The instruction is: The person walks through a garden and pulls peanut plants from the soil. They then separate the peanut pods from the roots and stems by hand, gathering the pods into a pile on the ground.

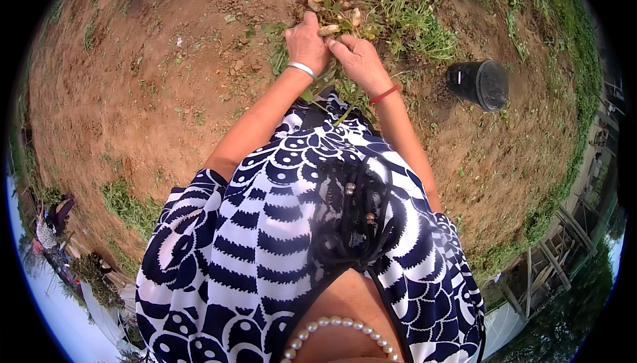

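Note:
In front of me, my left hand is closed round the leafy stems of a pulled-up peanut plant. Several pale, soil-marked peanut pods hang among its leaves and roots just beyond my fingers. My right hand meets the left one at the plant, thumb and fingers pinched together beside the lowest pods. What exactly lies between those right fingertips is hidden. A white bracelet circles my left wrist, and a red band my right.
To the right, a black bucket rests on the brown soil; whether it stands or lies tipped I cannot tell. Pulled green plants lie heaped beyond my right hand. Farther right are a grassy strip and wooden poles.

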`<state>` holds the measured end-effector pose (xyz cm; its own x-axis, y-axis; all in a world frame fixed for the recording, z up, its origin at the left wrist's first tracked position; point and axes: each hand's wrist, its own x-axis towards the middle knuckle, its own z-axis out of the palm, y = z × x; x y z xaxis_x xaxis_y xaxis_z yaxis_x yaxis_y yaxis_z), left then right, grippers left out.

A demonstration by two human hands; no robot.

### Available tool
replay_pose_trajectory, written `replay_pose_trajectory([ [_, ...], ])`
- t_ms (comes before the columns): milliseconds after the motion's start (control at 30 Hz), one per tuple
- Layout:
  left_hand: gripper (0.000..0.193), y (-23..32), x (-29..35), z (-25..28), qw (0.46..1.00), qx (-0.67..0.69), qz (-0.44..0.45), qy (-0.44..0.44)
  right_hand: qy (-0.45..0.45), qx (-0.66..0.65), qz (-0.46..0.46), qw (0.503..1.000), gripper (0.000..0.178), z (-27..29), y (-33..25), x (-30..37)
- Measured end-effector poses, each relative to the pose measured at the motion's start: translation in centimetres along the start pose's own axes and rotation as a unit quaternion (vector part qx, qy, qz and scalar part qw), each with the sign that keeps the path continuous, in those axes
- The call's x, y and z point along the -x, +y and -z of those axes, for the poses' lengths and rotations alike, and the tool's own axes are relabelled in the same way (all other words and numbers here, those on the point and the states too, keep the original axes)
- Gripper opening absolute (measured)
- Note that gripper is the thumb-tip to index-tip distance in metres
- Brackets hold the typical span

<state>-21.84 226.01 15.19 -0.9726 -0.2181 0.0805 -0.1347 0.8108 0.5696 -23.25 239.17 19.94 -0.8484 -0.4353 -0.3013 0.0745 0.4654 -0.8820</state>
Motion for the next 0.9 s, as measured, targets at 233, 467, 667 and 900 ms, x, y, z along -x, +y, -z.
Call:
replay_pose_trajectory([
  [233,0.034,0.2,-0.4,-0.5,0.997,-0.017,0.048,-0.059,-0.106,-0.173,0.091,0.975,0.025,-0.1,-1.0,2.7],
  [467,0.034,0.1,-1.4,-0.4,0.997,-0.036,0.049,-0.056,-0.114,-0.483,-0.046,0.867,0.012,0.8,-3.1,5.3],
  [667,0.037,0.8,-0.8,-0.6,0.997,-0.039,0.015,-0.069,0.131,0.029,0.138,0.981,0.023,1.0,-1.1,1.8],
  [900,0.039,0.1,-0.4,-0.9,0.996,-0.052,0.004,-0.070,0.074,0.208,0.064,0.973,0.026,-0.8,-0.6,0.4],
])
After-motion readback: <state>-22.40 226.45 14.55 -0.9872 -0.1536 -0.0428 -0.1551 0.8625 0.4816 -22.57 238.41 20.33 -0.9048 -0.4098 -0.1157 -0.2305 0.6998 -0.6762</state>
